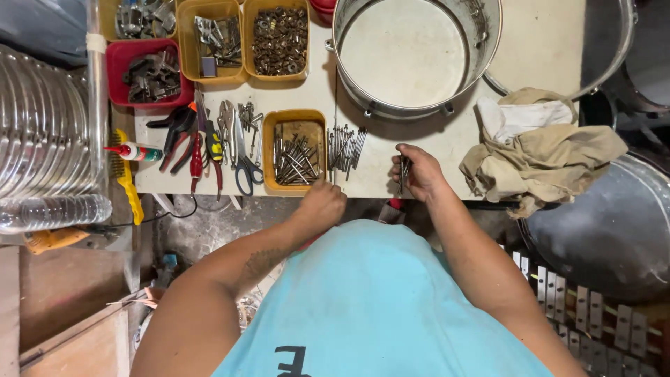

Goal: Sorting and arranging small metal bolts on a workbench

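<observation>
Two bare hands over a pale worktable point(419, 150). Right hand point(417, 173) curled closed around a small bunch of thin metal rods point(403, 174), held upright-ish at the table's near edge. Left hand point(322, 204) loosely fisted at the near rim of a yellow plastic bin point(270, 150) full of same steel rods; can't tell if it grips anything. Loose row of rods point(345, 148) lies flat on the table between bin and right hand. Round shiny metal drum shell point(417, 56) behind. Crumpled beige cloth point(541, 150) to the right. Pliers and scissors point(209, 143) left of bin, red bin of dark hardware point(150, 73) beyond.
</observation>
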